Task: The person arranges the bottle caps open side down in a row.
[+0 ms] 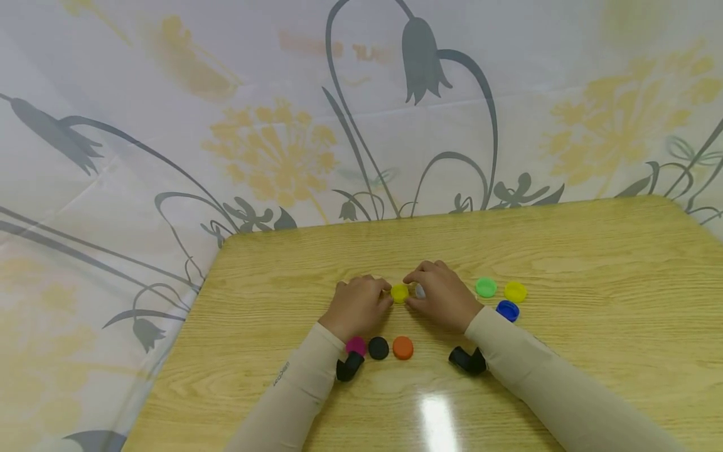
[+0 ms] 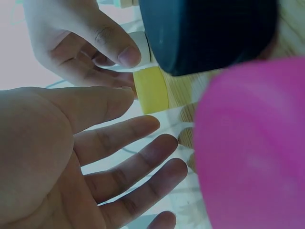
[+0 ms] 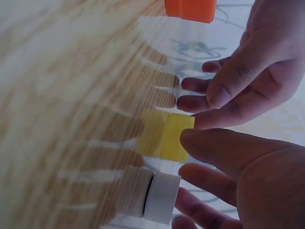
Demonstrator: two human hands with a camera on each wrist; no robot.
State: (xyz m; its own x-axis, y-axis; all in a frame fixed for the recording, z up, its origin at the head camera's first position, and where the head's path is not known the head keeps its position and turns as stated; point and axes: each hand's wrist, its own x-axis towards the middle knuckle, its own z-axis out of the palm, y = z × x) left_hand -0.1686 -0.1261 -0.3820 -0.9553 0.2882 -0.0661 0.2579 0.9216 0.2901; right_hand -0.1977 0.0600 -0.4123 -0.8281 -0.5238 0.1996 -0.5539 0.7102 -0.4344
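Toward the surface's [image 1: 271,263] far edge, the yellow bottle cap [image 1: 400,293] lay between left hand [image 1: 359,305] and right hand [image 1: 443,298], just beside both (fingers loose, gripping nothing).

On the counter [image 1: 610,263], a centre cap [image 1: 399,293] lies between the left hand [image 1: 357,307] and the right hand [image 1: 442,298], with a second cap [image 1: 420,291] just to its right. Nearer the person, a row runs left to right: a first cap [image 1: 356,345], a middle cap [image 1: 378,348] and an end cap [image 1: 403,348]. Beyond the right hand, farther right, lie an inner cap [image 1: 486,287] and an outer cap [image 1: 515,292], a front cap [image 1: 507,311] before them.
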